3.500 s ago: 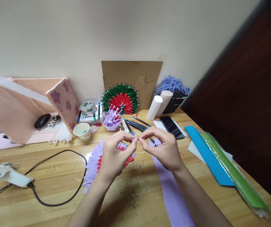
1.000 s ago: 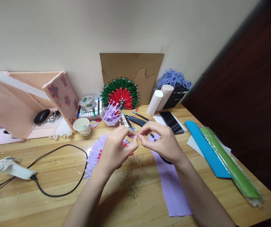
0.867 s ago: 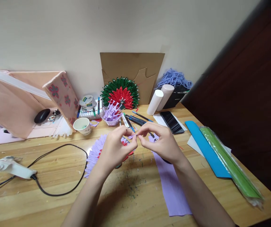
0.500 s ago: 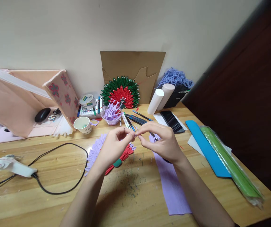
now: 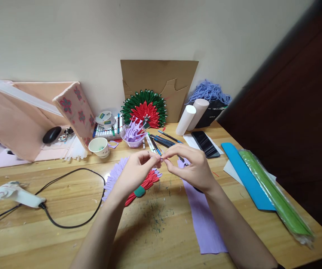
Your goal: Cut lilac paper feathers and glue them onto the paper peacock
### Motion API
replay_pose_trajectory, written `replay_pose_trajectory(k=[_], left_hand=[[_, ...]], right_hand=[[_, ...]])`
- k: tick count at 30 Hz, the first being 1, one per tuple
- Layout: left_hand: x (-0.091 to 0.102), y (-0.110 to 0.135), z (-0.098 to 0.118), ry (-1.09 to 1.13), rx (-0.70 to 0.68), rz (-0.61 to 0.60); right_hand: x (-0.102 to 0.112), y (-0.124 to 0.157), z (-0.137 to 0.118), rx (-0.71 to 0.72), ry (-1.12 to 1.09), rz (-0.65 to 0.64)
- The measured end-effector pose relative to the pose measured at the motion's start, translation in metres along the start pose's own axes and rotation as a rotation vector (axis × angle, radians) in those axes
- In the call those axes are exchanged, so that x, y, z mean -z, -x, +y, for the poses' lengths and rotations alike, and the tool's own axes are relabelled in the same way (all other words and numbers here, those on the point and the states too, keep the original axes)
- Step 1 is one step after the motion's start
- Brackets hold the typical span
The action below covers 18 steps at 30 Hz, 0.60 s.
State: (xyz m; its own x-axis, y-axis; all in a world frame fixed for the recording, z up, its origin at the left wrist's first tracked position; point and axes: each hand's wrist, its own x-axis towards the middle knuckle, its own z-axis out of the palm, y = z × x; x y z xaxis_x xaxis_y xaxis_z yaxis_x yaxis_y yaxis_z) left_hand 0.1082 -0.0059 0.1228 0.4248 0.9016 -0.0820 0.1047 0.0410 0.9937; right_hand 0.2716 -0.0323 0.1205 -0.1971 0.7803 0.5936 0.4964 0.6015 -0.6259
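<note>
Above the middle of the table, my left hand [image 5: 140, 167] and my right hand [image 5: 190, 162] meet fingertip to fingertip, both pinched. A tiny purple bit, probably crepe paper, shows between the fingertips, mostly hidden by them. Under my left hand and forearm lies a fan-shaped paper piece [image 5: 113, 179] with purple petals outside, red ones inside and a green patch at its base. Beneath my right hand and forearm runs a strip of purple crepe paper [image 5: 205, 228]. Something dark, partly hidden, lies on its upper end.
A white glue gun [image 5: 20, 196] with a looped black cord lies left. Behind my hands stand a paper cup [image 5: 99, 147], a bowl of purple scraps [image 5: 134, 136], pens [image 5: 163, 141] and a red-green fan [image 5: 144, 110]. Rightward are a phone [image 5: 205, 144] and wrapped green paper [image 5: 275, 194].
Both hands keep the same pinch at nearly the same place, with only slight finger movement. The whole view has shifted a little.
</note>
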Motion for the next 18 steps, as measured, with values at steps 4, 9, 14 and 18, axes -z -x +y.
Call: replay_pose_trajectory(k=[4,9,14,18], left_hand=[[0.0001,-0.0005,-0.0019,-0.005,-0.02,0.005],[-0.0015,-0.0005,-0.0059,-0.091,-0.058,0.065],[-0.0033,0.0006,-0.0076,-0.329,-0.218,0.152],[-0.0032,0.0025,-0.0051,-0.494,-0.387,0.168]], right_hand=[[0.003,0.0008,0.0022,0.055,0.044,-0.046],[0.0043,-0.0003,0.0018,-0.023,0.03,-0.081],[0.0012,-0.0009,0.0015,-0.194,-0.037,-0.073],[-0.0011,-0.0008,0.0023,-0.236,-0.066,-0.055]])
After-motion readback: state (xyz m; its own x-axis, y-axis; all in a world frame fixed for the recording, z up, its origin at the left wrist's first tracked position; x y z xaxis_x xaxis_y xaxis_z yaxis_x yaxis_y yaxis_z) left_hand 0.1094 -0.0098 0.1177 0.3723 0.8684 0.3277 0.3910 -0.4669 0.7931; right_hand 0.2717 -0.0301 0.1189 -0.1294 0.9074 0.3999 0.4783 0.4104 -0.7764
